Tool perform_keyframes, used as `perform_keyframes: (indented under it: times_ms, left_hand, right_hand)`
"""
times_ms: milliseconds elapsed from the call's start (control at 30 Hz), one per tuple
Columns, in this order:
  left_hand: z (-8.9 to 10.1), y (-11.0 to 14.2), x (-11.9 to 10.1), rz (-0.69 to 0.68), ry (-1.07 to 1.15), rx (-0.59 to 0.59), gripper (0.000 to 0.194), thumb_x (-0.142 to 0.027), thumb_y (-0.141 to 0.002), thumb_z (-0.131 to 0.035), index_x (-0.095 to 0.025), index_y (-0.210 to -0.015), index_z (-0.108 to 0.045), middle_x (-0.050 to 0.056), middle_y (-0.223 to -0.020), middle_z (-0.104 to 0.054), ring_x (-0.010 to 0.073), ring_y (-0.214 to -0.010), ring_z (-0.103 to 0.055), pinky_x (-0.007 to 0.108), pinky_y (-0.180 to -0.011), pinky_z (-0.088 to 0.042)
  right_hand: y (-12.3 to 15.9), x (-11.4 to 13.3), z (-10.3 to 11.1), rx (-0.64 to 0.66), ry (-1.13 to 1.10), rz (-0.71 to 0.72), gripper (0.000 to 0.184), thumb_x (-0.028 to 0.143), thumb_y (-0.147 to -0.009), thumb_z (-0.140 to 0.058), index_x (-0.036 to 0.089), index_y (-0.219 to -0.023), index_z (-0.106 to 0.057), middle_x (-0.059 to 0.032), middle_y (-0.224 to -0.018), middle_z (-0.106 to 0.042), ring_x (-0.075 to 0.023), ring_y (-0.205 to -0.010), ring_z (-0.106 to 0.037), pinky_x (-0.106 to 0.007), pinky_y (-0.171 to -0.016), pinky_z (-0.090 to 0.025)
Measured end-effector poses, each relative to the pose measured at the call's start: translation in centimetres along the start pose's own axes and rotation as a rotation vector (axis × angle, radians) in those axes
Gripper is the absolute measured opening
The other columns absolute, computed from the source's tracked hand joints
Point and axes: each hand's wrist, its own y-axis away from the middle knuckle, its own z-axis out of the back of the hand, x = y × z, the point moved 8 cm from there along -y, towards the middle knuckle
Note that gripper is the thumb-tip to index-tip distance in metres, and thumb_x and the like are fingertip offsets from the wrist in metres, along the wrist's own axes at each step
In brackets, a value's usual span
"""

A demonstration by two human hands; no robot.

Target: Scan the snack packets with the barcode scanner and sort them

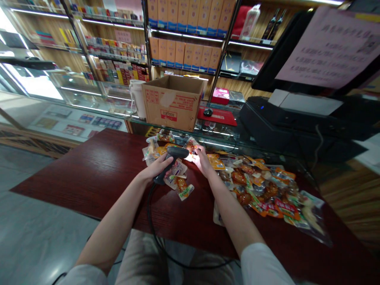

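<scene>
My left hand (156,167) is wrapped round the grip of a black barcode scanner (177,152), whose lit end points right. In front of that light, my right hand (202,159) pinches a clear vacuum-sealed snack packet (191,143) with brown food inside. Below the scanner lie a couple of loose packets (181,185) on the dark red table. More packets (152,147) rest just beyond my left hand. To the right of my right forearm spreads a large heap of sealed food packets (261,186), orange, red and clear.
An open cardboard box (173,103) stands on the glass counter behind the table, beside a white jug (137,99). A black cash-register machine (276,122) and a monitor with a pink sheet (329,47) occupy the right. The scanner's cable (151,213) loops down over the table's near edge.
</scene>
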Motion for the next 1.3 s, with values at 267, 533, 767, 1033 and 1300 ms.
perform_keyframes:
  times_ms: [267,533,767,1033,1300]
  left_hand:
    - [2.2,-0.2,0.0,0.016,0.073,-0.132,0.044,-0.058,-0.083,-0.065,-0.017,-0.095,-0.057,-0.004,-0.053,-0.050,0.0087,-0.036,-0.044,0.020,-0.035,-0.034]
    - [7.2,0.4,-1.3,-0.051,0.173,-0.482,0.035,-0.046,-0.090,-0.061,-0.015,-0.104,-0.053,-0.001,-0.065,-0.061,0.0088,-0.037,-0.051,0.020,-0.035,-0.039]
    - [7.7,0.3,-1.1,-0.060,0.191,-0.498,0.030,-0.043,-0.093,-0.058,-0.016,-0.103,-0.050,0.000,-0.071,-0.064,0.0083,-0.039,-0.053,0.019,-0.035,-0.042]
    - [8.1,-0.1,-0.5,-0.061,0.213,-0.480,0.032,-0.044,-0.093,-0.058,-0.016,-0.106,-0.049,0.001,-0.074,-0.064,0.0080,-0.039,-0.053,0.020,-0.034,-0.042]
    - [8.2,-0.1,-0.8,-0.102,0.281,-0.453,0.035,-0.044,-0.093,-0.060,-0.015,-0.110,-0.049,0.002,-0.081,-0.066,0.0074,-0.042,-0.055,0.020,-0.036,-0.044]
  right_hand:
    - [-0.3,3.8,1.6,-0.198,0.801,0.156,0.039,0.031,-0.080,-0.056,0.023,-0.117,-0.046,-0.0089,-0.110,-0.062,-0.0218,-0.097,-0.063,-0.039,-0.090,-0.049]
    - [2.8,8.4,2.6,-0.354,1.891,0.137,0.038,0.020,-0.089,-0.053,0.014,-0.127,-0.059,-0.0251,-0.141,-0.048,-0.0390,-0.132,-0.041,-0.055,-0.104,-0.031]
    - [2.0,3.2,1.2,0.031,1.937,-0.054,0.040,0.014,-0.091,-0.044,0.013,-0.127,-0.061,-0.0239,-0.132,-0.058,-0.0359,-0.126,-0.052,-0.054,-0.106,-0.031]
    - [-0.7,4.0,3.5,0.036,1.974,-0.234,0.033,0.010,-0.077,-0.065,0.009,-0.110,-0.070,-0.0279,-0.126,-0.061,-0.0421,-0.127,-0.052,-0.057,-0.102,-0.035]
    - [-6.0,0.2,-4.9,0.143,1.562,-0.028,0.058,0.043,-0.085,-0.068,0.015,-0.133,-0.051,-0.0204,-0.135,-0.056,-0.0336,-0.124,-0.054,-0.045,-0.102,-0.042]
